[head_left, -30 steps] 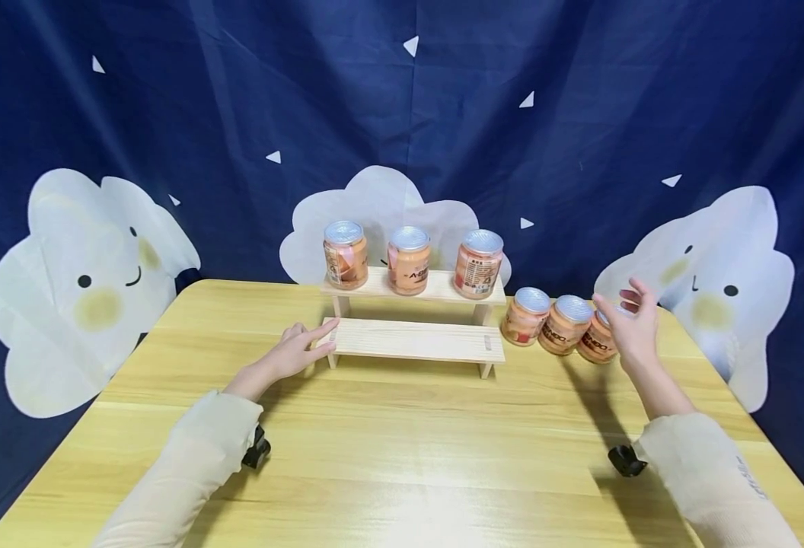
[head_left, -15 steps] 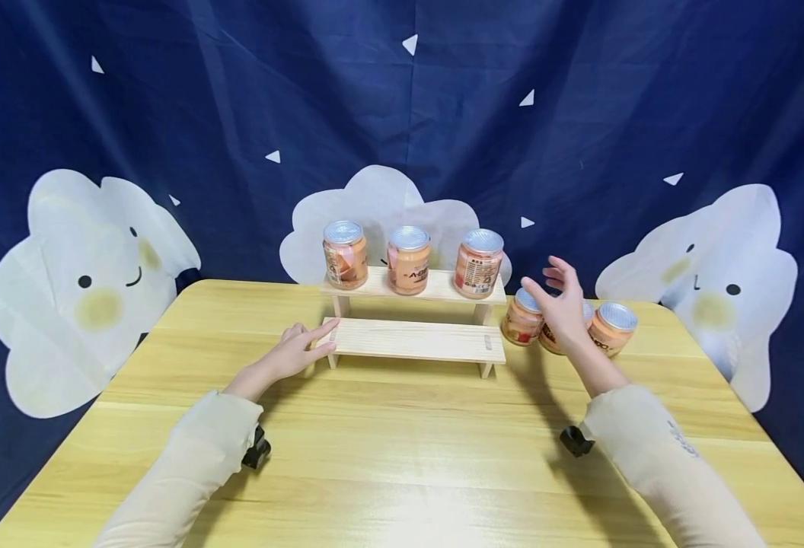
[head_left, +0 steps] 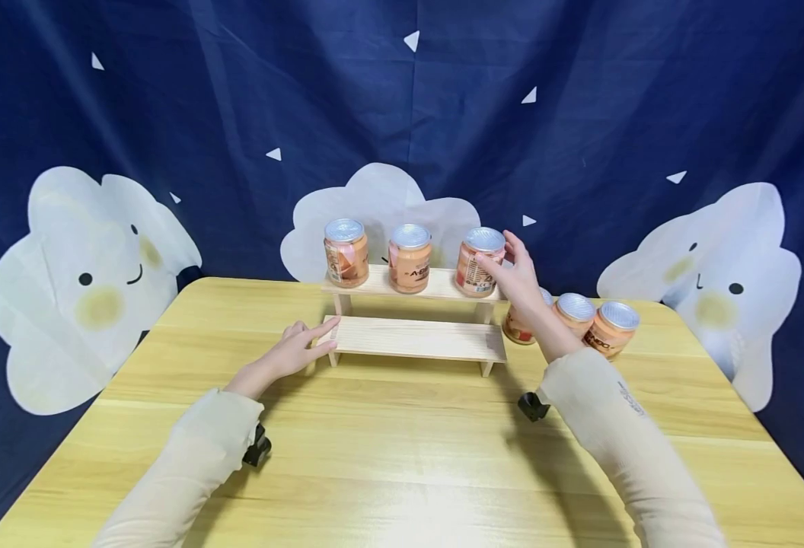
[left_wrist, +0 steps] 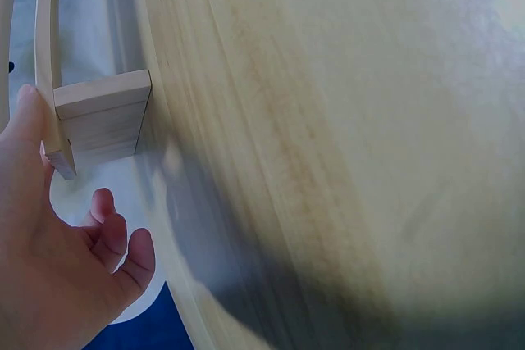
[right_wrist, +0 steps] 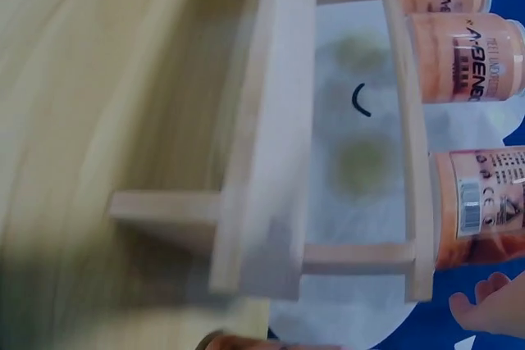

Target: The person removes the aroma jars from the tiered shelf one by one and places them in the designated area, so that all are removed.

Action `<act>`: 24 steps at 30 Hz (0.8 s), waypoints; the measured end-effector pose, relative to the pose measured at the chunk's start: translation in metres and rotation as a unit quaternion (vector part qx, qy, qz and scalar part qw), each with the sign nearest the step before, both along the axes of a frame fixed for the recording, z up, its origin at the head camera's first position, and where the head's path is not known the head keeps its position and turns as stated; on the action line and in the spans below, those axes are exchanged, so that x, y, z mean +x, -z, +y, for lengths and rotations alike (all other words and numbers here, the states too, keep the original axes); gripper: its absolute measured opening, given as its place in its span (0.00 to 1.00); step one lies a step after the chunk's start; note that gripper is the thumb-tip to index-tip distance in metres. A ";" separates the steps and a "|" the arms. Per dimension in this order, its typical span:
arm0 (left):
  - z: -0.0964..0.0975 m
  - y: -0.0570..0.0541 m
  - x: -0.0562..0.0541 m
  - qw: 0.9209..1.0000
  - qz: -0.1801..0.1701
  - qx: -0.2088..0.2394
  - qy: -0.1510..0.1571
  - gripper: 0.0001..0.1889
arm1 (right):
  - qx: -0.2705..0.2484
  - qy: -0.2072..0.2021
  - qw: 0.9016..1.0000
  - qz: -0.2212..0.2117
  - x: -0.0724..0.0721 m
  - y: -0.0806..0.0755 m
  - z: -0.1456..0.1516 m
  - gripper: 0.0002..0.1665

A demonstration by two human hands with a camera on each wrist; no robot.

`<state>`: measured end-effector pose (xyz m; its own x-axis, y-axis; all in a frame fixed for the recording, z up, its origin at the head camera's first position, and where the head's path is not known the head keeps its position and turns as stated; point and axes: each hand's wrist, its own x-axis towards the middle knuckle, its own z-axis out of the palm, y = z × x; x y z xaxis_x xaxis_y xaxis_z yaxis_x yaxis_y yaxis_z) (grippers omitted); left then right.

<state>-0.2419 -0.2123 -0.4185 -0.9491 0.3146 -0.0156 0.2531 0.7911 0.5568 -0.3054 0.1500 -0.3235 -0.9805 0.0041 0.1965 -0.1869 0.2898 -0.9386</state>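
Right hand (head_left: pixel 521 288) has fingers spread, jar (head_left: pixel 469 266) sitting just past the tips; left hand (head_left: pixel 291 355) pinches lower shelf (head_left: pixel 416 339).

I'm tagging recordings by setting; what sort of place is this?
Probably a staged indoor recording spot: a dark-blue fabric backdrop with white smiling clouds hangs behind a yellowish wood-grain table, which bears a two-tier pale wooden stand and orange cylindrical silver-lidded jars.

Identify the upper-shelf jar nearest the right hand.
The right-end jar: the right hand overlaps it in the head view; the middle jar and left-end jar stand clear of that hand.
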 end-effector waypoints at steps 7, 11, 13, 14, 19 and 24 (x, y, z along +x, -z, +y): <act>0.002 -0.001 -0.001 1.000 0.005 0.002 0.009 0.31 | -0.035 -0.014 0.999 -0.015 -0.001 -0.004 -0.006 0.42; 0.002 -0.003 -0.001 1.000 0.007 0.004 0.009 0.31 | -0.055 -0.014 0.998 -0.008 0.006 -0.003 -0.002 0.40; 0.002 -0.004 -0.001 1.000 0.007 0.004 0.007 0.31 | -0.071 -0.022 0.997 -0.007 0.012 -0.004 0.001 0.39; 0.002 -0.004 0.000 1.000 0.008 0.002 0.006 0.31 | -0.072 -0.024 0.997 -0.010 0.015 -0.004 0.003 0.39; 0.000 -0.005 0.000 1.000 0.007 -0.004 0.006 0.31 | -0.024 -0.019 0.999 -0.012 0.035 -0.006 0.021 0.38; -0.001 -0.003 0.000 1.000 0.002 -0.001 0.007 0.31 | 0.038 -0.002 0.999 0.010 0.052 -0.006 0.041 0.37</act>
